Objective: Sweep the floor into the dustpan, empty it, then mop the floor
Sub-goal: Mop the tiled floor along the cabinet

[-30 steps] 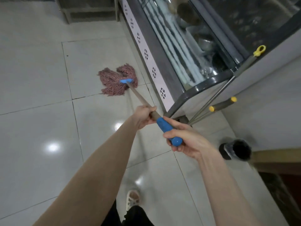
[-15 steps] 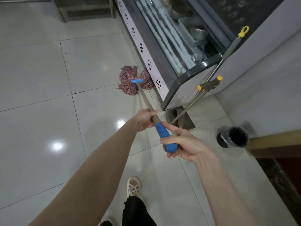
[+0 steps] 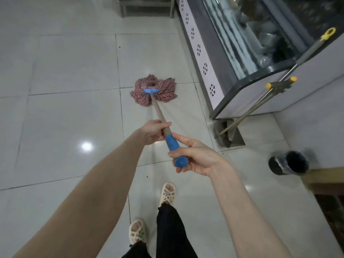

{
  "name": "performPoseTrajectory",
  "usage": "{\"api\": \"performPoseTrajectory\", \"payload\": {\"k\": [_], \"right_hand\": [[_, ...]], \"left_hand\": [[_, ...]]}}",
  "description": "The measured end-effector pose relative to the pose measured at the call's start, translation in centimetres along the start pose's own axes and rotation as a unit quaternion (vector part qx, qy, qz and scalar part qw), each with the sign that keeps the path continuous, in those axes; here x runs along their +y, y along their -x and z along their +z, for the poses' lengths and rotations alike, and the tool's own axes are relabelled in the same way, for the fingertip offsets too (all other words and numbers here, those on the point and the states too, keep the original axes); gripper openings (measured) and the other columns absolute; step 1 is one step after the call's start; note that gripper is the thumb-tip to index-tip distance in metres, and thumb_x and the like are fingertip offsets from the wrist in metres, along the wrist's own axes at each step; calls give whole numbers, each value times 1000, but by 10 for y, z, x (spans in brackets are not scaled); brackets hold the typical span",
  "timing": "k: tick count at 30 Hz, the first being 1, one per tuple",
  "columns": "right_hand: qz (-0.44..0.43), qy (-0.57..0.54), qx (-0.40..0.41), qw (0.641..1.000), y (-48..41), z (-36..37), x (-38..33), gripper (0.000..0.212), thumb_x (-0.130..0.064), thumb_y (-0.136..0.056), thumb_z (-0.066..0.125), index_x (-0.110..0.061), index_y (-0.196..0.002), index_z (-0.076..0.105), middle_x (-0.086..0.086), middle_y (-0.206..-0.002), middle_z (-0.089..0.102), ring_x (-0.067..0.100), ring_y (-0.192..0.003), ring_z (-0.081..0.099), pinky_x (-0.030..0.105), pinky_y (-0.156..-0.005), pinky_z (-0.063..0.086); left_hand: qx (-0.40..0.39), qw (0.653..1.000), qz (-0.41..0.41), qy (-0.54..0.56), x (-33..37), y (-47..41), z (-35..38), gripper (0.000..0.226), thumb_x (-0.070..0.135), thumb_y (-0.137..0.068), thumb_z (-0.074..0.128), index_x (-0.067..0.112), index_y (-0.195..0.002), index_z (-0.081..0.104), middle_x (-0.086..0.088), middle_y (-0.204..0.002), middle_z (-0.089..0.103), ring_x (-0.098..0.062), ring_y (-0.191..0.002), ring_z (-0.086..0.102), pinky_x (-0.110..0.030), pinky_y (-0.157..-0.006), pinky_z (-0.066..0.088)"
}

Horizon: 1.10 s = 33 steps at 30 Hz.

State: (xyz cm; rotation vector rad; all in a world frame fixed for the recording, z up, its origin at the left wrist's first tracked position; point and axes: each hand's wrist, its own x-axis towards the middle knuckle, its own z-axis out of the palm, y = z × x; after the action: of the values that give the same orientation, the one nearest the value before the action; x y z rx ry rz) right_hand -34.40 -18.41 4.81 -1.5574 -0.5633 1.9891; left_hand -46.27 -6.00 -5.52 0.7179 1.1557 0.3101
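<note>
1. Two hands on the mop (image 3: 159, 114): left hand (image 3: 154, 132) wrapped round the wooden shaft, right hand (image 3: 193, 157) curled round the blue end grip.
2. Mop head (image 3: 153, 92): flat on the floor (image 3: 65, 118), ahead of the feet, near the cabinet (image 3: 232, 75) base.
3. Dustpan (image 3: 226, 135): stood by the cabinet corner; second long handle (image 3: 305, 56) leaning there, probably the broom; bin (image 3: 288, 162) nearby.
4. Progress, judged: sweeping and emptying look finished; mopping under way; a few dark specks show on the tiles, so much floor is left.
</note>
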Motion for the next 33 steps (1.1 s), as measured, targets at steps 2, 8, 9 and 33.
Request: {"api": "performPoseTrajectory", "payload": {"k": [2,8,9,33], "right_hand": [[2,13,-20,1000,-2,29,10,82,1,-81,68,-23,-149,30,7,-61,67,22,-46,60,22,-41,48],[18,54,-79,995,-6,123,53,80,0,-81,68,-24,-149,32,8,-73,66,21,-48,60,21,-42,47],[20,59,-86,994,-5,137,61,80,0,-81,68,-24,-148,33,9,-79,64,20,-48,60,21,-42,47],[-15,-28,56,998,174,89,205,55,-2,-83,63,-21,-134,53,2,-90,60,11,-52,54,16,-41,41]], "left_hand": [[17,1000,4,-1,-13,22,-30,25,20,-91,63,0,-102,53,-14,-86,57,-17,-64,61,-19,-51,53],[80,996,-7,32,-60,100,-119,17,18,-93,60,2,-95,53,-9,-77,55,-11,-51,62,-19,-48,52],[92,995,-7,35,-68,113,-132,17,18,-93,60,3,-91,53,-9,-76,54,-11,-48,62,-20,-48,52],[66,995,14,78,-208,201,11,15,5,-91,60,1,-80,51,-11,-69,51,-15,-48,61,-28,-47,56]]}}
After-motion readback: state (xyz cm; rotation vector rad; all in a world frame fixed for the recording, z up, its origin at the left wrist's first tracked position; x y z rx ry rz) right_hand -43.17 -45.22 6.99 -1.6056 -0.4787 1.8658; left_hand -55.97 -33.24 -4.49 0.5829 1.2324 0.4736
